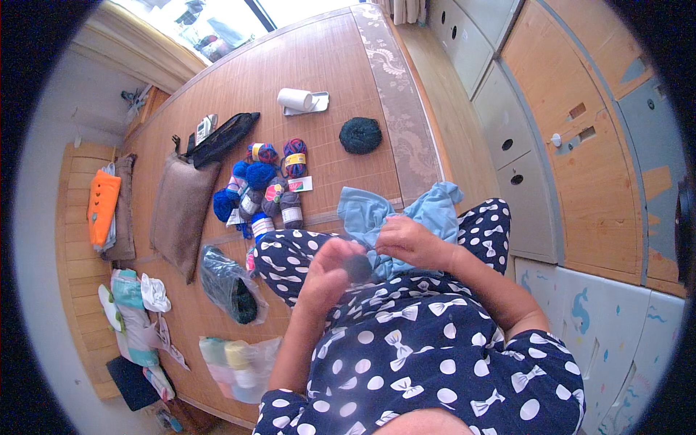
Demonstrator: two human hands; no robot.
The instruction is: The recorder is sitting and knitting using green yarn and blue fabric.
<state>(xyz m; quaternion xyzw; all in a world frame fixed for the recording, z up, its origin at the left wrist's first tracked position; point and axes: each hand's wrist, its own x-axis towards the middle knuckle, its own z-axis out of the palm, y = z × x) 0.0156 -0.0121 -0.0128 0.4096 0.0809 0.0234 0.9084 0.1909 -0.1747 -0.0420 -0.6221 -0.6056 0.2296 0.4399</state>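
Observation:
Over my lap hang light blue cloths (435,212). Above them my left hand (331,272) holds a small dark ball of yarn (357,268), slightly blurred. My right hand (405,239) is beside it, its fingers pinched together; a thin strand seems to be at the fingertips, too fine to make out surely. Farther ahead on the woven mat lies a large dark green ball of yarn (360,135). Left of my knee sit several skeins, among them a blue one (260,175), a grey one (291,210) and a multicoloured one (295,157).
A clear plastic bag (220,272) with dark yarn lies left of me, near a bag of pastel yarn balls (239,361). Beyond are a brown pillow (182,217), a black mesh bag (225,140) and a white roll (294,100) on a tray. Cabinets (576,163) stand right of the mat-covered bed (326,54).

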